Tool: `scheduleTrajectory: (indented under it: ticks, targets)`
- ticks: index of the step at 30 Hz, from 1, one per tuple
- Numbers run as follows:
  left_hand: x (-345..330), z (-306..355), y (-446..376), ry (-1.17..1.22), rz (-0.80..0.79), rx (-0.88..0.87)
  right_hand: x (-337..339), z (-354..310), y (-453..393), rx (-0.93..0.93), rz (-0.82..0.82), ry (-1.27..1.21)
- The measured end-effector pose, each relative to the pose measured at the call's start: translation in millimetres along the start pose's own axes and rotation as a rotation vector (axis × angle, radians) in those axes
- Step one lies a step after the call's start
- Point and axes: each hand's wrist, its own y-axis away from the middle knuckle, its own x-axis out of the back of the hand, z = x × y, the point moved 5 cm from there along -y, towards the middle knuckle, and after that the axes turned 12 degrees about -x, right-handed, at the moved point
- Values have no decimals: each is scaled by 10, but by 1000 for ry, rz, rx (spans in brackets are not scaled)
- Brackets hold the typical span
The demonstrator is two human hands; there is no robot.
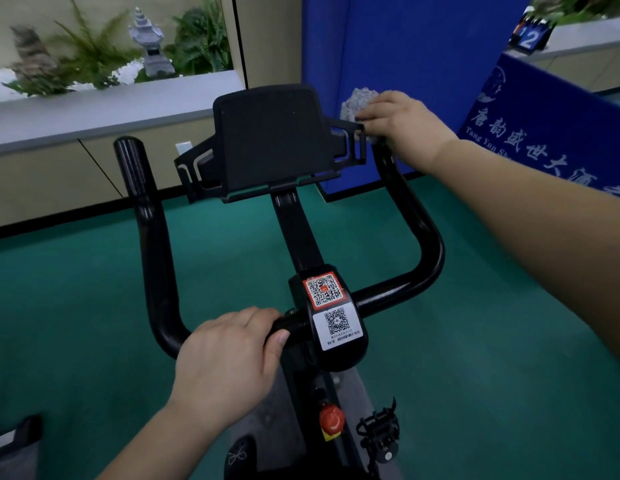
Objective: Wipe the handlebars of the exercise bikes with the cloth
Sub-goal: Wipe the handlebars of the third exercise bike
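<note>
A black exercise bike stands in front of me with a U-shaped handlebar (152, 237). My left hand (228, 362) grips the crossbar just left of the stem. My right hand (403, 124) presses a grey cloth (357, 102) onto the top end of the right handlebar arm (416, 216), and the cloth wraps over the tip. The left arm's rounded tip (128, 147) is bare. A black tablet holder (270, 136) sits between the two arms and hides part of the cloth.
QR code stickers (331, 313) cover the stem housing, with a red knob (332, 419) and a pedal (379, 431) below. Green floor surrounds the bike. A blue banner (551, 133) stands right, a beige ledge (93, 109) with plants and a stone lantern behind.
</note>
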Motion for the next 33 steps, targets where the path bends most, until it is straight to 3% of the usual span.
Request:
scheduleTrajectory:
  ticks: [7,15,20,26,33]
  targets:
    - [11,7,-1,2,7,-2,-169,-98,389,-63,-100,-130]
    - [20,12,-1,-23,-15,0,-17,-258,1121,-349,-214,-264]
    - [20,27,1,-19,-17,-1,-63,-516,1778,-498,-114,-272]
    - [6,22,16,3,-37,1,68,-877,2256,-770,80,-484]
    - [8,17,45,-22,-21,-30,187,-1578,2396,-729,6,-605]
